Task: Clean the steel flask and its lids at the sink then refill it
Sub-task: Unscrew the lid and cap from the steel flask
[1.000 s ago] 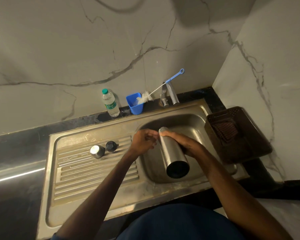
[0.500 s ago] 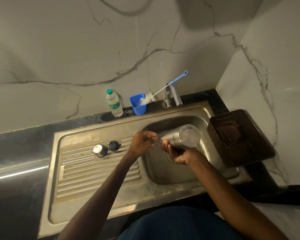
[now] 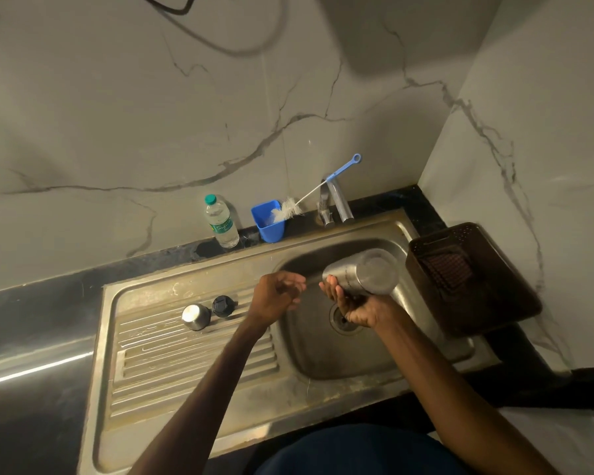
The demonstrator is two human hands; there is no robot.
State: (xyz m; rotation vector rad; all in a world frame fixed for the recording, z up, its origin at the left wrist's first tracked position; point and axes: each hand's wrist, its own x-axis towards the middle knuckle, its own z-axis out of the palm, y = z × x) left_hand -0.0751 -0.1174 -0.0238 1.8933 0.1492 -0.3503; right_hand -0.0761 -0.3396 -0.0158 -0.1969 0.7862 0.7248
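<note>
The steel flask (image 3: 366, 273) lies tilted over the sink basin (image 3: 326, 351), its base turned up toward me and to the right, its mouth pointing left and away. My right hand (image 3: 357, 305) grips it from underneath. My left hand (image 3: 278, 294) hovers just left of the flask with loosely curled fingers, holding nothing and not touching it. On the ribbed drainboard (image 3: 172, 368) stand the steel lid (image 3: 195, 316) and the black inner lid (image 3: 223, 306), side by side.
Behind the sink are a tap (image 3: 336, 202), a blue cup (image 3: 269, 222) holding a bottle brush (image 3: 318, 192), and a plastic water bottle (image 3: 220, 222). A dark brown basket (image 3: 494, 313) sits on the sink's right edge beside the side wall.
The flask swung from upright with its base toward me to tilted with its base up and to the right. My left hand came off the flask's top and now hovers beside it.
</note>
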